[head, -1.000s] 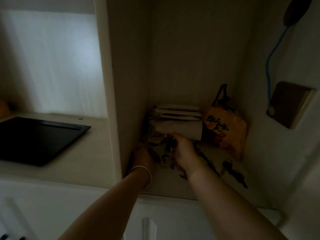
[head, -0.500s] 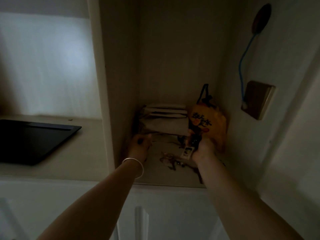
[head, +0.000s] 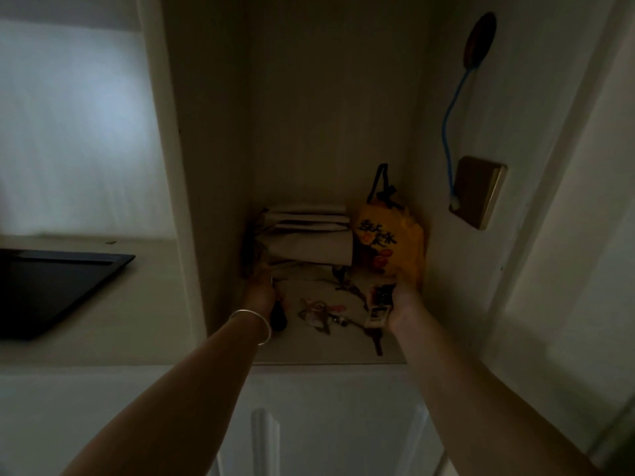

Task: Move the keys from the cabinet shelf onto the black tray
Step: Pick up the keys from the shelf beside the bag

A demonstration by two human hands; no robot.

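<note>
The dim cabinet shelf (head: 326,353) has a loose bunch of keys (head: 319,312) lying in its middle. My left hand (head: 261,293) is at the shelf's left side, closed around a dark key fob (head: 278,317) that hangs beside my braceleted wrist. My right hand (head: 400,302) is at the right, in front of the orange bag, and grips a key bunch with a white tag (head: 378,305); one key dangles below it. The black tray (head: 51,290) rests on the counter far left, outside the cabinet.
Folded beige cloths (head: 309,235) and an orange printed bag (head: 391,245) fill the back of the shelf. The cabinet's side panel (head: 185,201) separates shelf from counter. A brown box (head: 477,192) with a blue cord hangs on the right wall. White doors are below.
My right hand has carried the tagged key bunch from the shelf's middle to the right, by the orange bag. My left hand has closed on the dark fob at the left.
</note>
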